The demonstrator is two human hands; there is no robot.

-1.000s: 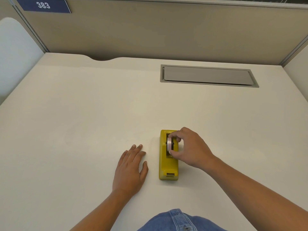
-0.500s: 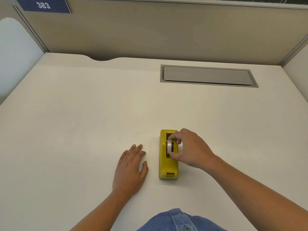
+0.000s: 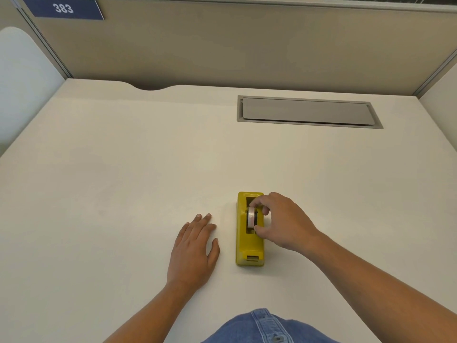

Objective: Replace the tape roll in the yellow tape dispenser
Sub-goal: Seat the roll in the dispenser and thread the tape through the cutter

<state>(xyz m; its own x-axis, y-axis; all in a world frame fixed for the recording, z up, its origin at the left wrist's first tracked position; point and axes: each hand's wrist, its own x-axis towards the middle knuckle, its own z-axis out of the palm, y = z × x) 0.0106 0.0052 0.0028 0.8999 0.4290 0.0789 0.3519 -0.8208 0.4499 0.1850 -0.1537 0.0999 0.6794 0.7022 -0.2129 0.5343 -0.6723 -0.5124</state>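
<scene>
The yellow tape dispenser (image 3: 249,246) lies lengthwise on the cream desk, its cutter end toward me. A clear tape roll (image 3: 251,217) on a dark core stands on edge in the dispenser's slot. My right hand (image 3: 282,222) reaches in from the right and pinches the roll between thumb and fingers. Flat on the desk just left of the dispenser rests my left hand (image 3: 194,251), palm down, fingers apart, a small gap from the yellow body.
A grey cable hatch (image 3: 308,112) is set into the desk at the back right. Beige partition walls (image 3: 222,43) enclose the desk on the far side, with a blue number sign (image 3: 64,8) at upper left. Blue denim (image 3: 264,328) shows at the bottom edge.
The tape roll in my right hand has sunk slightly lower into the dispenser slot. My left hand and the dispenser have stayed put.
</scene>
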